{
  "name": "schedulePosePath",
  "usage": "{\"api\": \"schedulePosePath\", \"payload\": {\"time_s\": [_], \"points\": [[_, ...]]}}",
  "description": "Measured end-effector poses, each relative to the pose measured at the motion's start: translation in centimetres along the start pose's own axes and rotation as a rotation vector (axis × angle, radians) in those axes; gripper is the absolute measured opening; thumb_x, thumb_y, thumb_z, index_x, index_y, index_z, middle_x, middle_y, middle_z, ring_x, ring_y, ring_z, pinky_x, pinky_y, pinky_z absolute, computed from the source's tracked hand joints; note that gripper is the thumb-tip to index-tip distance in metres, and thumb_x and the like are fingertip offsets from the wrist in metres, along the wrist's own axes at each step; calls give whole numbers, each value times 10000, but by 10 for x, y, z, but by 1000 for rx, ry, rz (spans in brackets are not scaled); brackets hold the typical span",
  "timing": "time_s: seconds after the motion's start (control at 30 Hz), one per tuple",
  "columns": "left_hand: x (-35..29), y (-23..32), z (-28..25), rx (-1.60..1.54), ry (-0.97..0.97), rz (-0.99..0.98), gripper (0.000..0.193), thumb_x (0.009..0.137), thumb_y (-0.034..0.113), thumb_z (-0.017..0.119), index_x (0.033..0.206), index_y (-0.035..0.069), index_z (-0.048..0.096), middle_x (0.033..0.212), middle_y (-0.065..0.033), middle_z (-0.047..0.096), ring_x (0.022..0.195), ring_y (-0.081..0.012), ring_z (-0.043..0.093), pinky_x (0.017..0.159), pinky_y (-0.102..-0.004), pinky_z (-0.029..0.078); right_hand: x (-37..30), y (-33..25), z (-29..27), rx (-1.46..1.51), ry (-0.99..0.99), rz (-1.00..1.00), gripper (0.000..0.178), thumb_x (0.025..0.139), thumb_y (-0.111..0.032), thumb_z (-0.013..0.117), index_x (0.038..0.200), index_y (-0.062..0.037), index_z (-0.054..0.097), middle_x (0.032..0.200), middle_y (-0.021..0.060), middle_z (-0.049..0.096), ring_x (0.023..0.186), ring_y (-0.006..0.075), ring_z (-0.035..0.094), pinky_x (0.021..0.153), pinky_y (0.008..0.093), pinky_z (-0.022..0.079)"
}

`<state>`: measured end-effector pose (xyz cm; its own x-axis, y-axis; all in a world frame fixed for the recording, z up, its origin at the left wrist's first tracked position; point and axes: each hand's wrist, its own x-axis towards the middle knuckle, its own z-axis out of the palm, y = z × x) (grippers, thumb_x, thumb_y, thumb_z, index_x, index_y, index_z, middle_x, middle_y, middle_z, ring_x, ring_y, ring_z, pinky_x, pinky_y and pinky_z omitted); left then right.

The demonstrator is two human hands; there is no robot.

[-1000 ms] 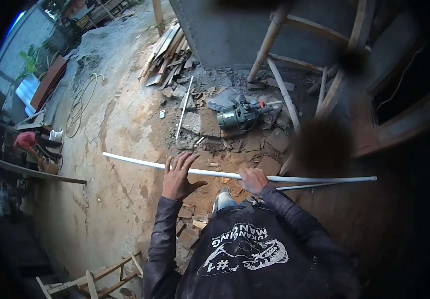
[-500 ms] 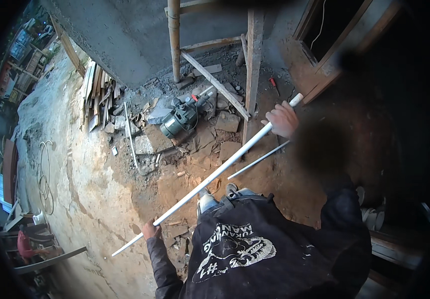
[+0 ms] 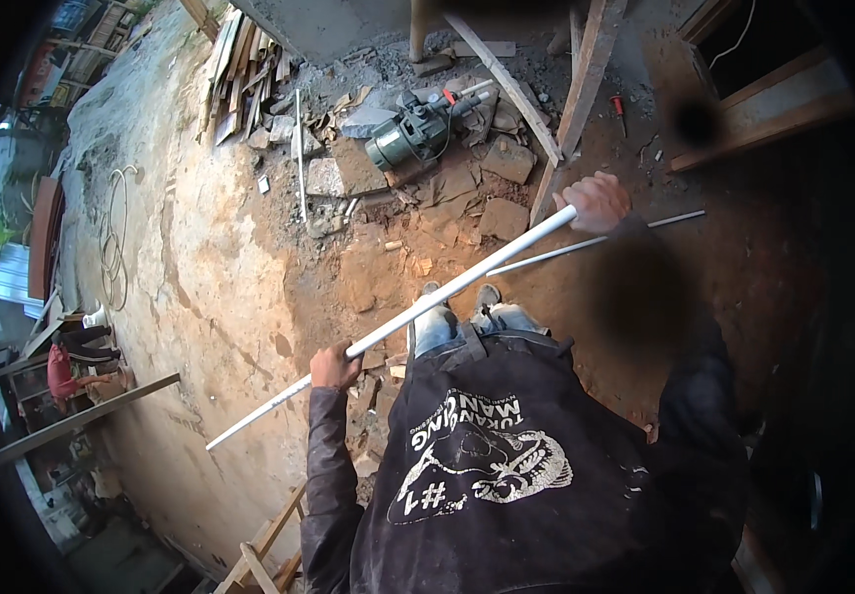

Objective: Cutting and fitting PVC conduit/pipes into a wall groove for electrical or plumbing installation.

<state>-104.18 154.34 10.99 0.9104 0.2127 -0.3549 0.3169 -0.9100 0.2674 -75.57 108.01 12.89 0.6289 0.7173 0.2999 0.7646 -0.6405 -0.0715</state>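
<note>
A long white pipe (image 3: 447, 297) slants across in front of me, its thin far-left end pointing down at the ground. Around its lower part my left hand (image 3: 336, 366) is closed, with a short length sticking out beyond it. My right hand (image 3: 601, 201) is curled into a fist at the pipe's upper end; the fingers partly hide how it grips there. Below this end, a thinner white pipe (image 3: 536, 257) lies on the dirt, partly covered by a dark blur.
A green water pump (image 3: 412, 137) sits among broken stones ahead. Wooden props (image 3: 586, 84) lean beside it, and a red-handled screwdriver (image 3: 619, 109) lies to their right. Stacked wood strips (image 3: 241, 74), a coiled hose (image 3: 113, 238) and a seated person in red (image 3: 61, 368) are to the left.
My right hand has moved onto the pipe's upper end, which stuck out past it before. My left hand and the pipe's lower end have shifted upward in view, as has the surrounding scene.
</note>
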Motion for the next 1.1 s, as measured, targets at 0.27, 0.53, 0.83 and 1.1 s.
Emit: {"api": "schedulePosePath", "payload": {"time_s": [0.27,0.53,0.83,1.1], "points": [[-30,-30,16,53,6,-148,280,802,396,626,763,121,657,669,-181,624,666,-390,624,590,-474,486,39,-38,15,88,375,-204,277,806,-212,673,651,-88,480,632,64,479,647,252,524,572,382,419],[-14,20,-24,-345,-102,-95,524,849,599,552,991,97,600,596,-159,581,622,-373,617,561,-456,446,139,-49,58,-59,104,126,213,811,-205,656,932,-67,547,1063,84,492,1094,289,461,956,553,324],[54,-55,-36,-484,-33,-254,464,925,506,486,1058,85,630,696,-187,623,707,-377,629,642,-461,456,243,-148,110,197,177,195,371,816,-98,625,1183,-116,570,1361,128,453,1258,317,409,1016,450,345],[149,-212,-58,-915,-86,-326,557,967,527,364,897,32,610,732,-197,592,709,-349,582,690,-413,452,115,-218,365,291,-216,776,251,831,-288,643,835,-37,637,749,195,652,792,378,637,716,449,489]]}}
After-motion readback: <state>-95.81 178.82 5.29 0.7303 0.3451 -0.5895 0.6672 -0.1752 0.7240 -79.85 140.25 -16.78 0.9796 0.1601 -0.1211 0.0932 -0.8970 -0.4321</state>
